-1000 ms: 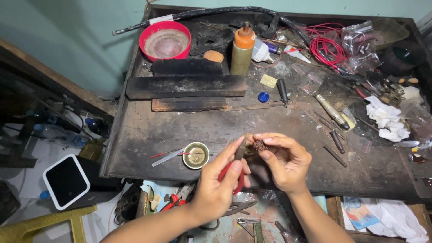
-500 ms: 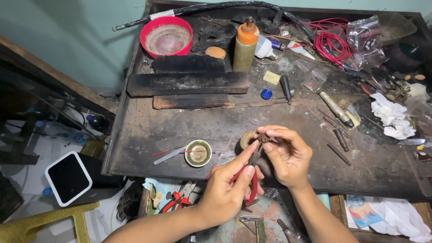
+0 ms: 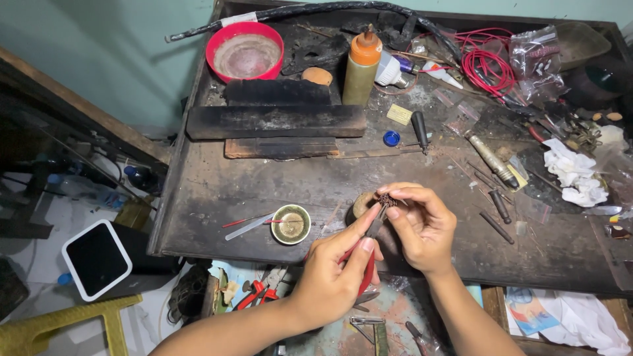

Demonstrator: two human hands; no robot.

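Between right hand (image 3: 422,227) fingertips: small dark piece (image 3: 386,199), pinched tight; left hand (image 3: 333,280) grip clamps red-handled pliers (image 3: 366,258) (tips touching piece).

Small dark piece (image 3: 387,199) in right hand (image 3: 422,227) too small to identify; pliers (image 3: 369,247) mostly hidden

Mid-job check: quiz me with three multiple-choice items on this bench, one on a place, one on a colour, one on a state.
1. Where is the small round tin?
A. left of the hands
B. beside the red bowl
C. on the floor

2. What colour is the cap of the bottle?
A. blue
B. orange
C. white

3. How is the left hand using the red-handled pliers?
A. pliers lying on the bench
B. gripped, tips at the small dark piece in the right hand
C. hanging from a hook

Answers: A, the tin sits on the bench left of both hands; B, the cap is orange; B, the pliers' tips meet the piece.
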